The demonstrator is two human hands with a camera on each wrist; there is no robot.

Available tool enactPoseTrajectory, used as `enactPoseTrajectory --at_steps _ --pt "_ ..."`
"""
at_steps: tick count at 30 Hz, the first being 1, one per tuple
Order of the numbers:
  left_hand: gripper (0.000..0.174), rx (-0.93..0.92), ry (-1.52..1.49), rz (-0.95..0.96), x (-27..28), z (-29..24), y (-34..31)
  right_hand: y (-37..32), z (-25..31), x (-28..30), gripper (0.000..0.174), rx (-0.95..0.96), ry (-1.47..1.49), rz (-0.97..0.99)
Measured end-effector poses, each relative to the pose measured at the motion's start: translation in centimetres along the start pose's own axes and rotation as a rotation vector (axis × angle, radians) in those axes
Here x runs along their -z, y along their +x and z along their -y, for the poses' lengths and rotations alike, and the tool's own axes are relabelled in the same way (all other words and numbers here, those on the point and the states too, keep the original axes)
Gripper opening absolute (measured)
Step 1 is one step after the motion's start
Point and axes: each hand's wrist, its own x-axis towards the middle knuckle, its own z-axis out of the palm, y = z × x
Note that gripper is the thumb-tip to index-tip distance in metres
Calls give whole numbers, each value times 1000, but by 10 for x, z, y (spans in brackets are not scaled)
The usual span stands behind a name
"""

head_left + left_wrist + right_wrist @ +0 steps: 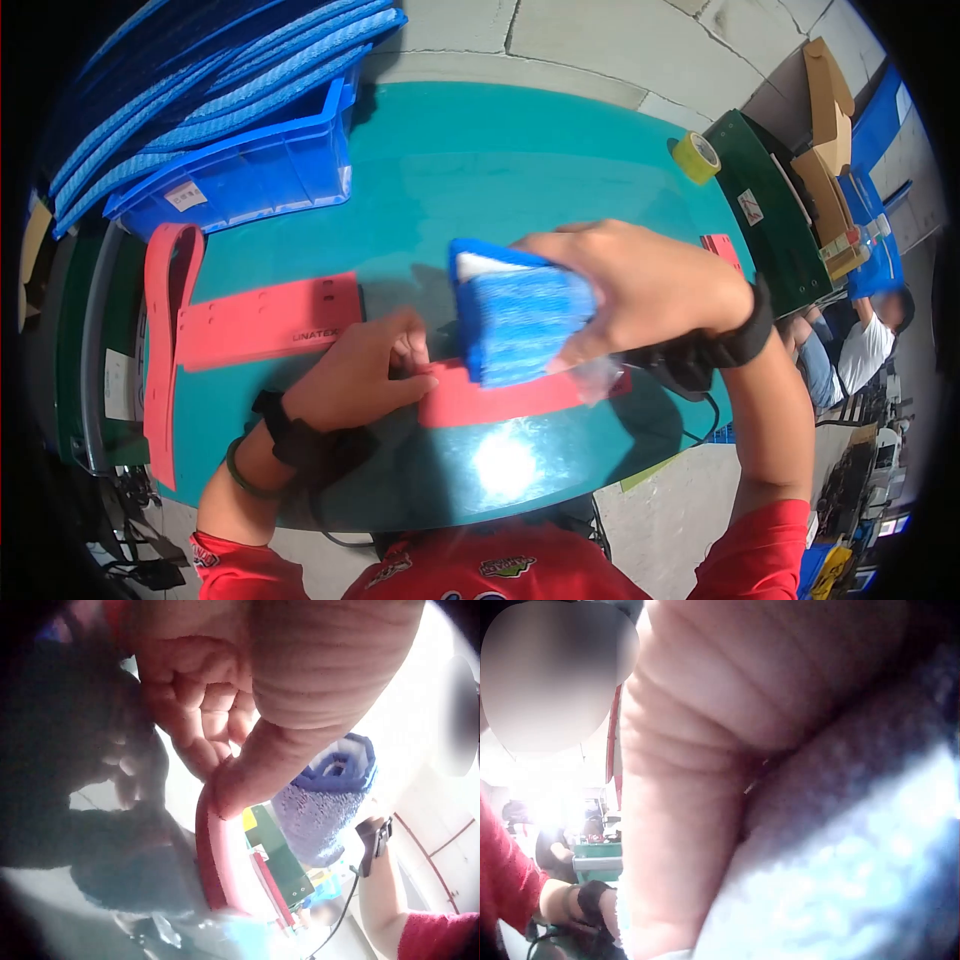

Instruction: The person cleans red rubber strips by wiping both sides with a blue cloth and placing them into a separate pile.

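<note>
In the head view my right hand (640,285) grips a folded blue cloth (525,325) with a white inner side, held over the table. The cloth fills the lower right of the right wrist view. My left hand (355,375) pinches the left end of a red rubber strip (500,408) between thumb and fingers. In the left wrist view the pinched strip (221,862) shows its thick edge. Part of the strip is hidden under the cloth. A clear, crumpled plastic piece (597,380) shows by the strip's right part, below the right hand.
A lettered red strip with holes (265,325) lies left on the green table (450,140), beside a looped red strip (160,350). At back left stands a blue bin (250,170) under stacked blue pads (280,70). Yellow tape (695,158) lies at back right.
</note>
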Motion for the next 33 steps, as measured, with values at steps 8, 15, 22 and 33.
enactPoseTrajectory --at_steps 8,15,22,33 --pt "36 7 -36 -79 -3 6 -1 1 -19 -10 69 4 -81 136" --pt "39 54 -101 -28 -1 5 1 -100 -71 13 76 -377 -169 108" --pt "39 77 -102 33 1 4 1 -159 -78 -1 88 -590 103 -346" --pt "75 -255 417 15 -7 5 -14 -68 28 -52 84 -62 -423 -354"
